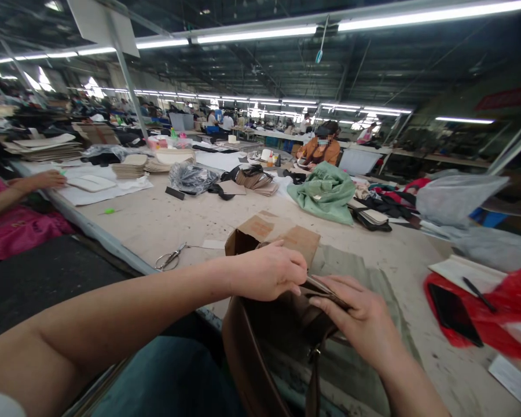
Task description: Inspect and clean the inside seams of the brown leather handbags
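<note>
A brown bag (295, 313) lies at the table's near edge, its mouth turned up and a brown strap (248, 353) with a metal clasp hanging toward my lap. My right hand (360, 310) grips the bag's folded rim, thumb on the near side and fingers behind. Close beside it, my left hand (271, 271) reaches across the opening with its fingers curled together at the rim's corner. What those fingertips pinch, if anything, is hidden. Beneath the bag is a greenish-grey cloth (373, 289). An open cardboard box (238, 242) is just behind my left hand.
Metal scissors (170, 259) lie left of the box. Farther back are a green sack (323, 194), a clear plastic bundle (193, 178) and stacked tan pieces (132, 166). A phone (455, 313) rests on red plastic at right. A co-worker's hand (50, 179) is at far left.
</note>
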Motion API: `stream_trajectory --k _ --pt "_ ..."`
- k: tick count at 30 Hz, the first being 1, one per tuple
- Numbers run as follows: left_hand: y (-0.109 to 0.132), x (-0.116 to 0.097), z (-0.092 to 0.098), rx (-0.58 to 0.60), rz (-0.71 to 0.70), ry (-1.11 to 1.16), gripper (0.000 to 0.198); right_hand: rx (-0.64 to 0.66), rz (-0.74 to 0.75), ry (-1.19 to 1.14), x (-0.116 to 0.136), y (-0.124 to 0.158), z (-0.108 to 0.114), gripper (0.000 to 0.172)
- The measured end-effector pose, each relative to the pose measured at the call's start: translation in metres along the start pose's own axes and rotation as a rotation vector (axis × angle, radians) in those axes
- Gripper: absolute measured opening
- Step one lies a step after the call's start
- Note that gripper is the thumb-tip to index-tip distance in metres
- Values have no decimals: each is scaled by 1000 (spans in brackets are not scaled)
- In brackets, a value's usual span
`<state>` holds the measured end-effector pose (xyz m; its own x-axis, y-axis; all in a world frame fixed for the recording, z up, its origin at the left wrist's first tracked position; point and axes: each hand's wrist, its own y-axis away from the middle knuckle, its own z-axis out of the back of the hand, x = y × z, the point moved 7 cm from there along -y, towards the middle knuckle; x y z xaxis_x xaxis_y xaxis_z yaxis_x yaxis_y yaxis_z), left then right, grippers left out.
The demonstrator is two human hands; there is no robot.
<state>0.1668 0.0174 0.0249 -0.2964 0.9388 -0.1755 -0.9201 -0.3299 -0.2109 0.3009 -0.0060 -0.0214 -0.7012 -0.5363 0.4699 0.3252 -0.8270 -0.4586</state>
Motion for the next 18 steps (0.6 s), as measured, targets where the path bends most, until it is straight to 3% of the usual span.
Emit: stream_trajectory --k 18 --pt "-17 7 -6 -45 281 -167 17 -105 -74 -121 0 2 1 18"
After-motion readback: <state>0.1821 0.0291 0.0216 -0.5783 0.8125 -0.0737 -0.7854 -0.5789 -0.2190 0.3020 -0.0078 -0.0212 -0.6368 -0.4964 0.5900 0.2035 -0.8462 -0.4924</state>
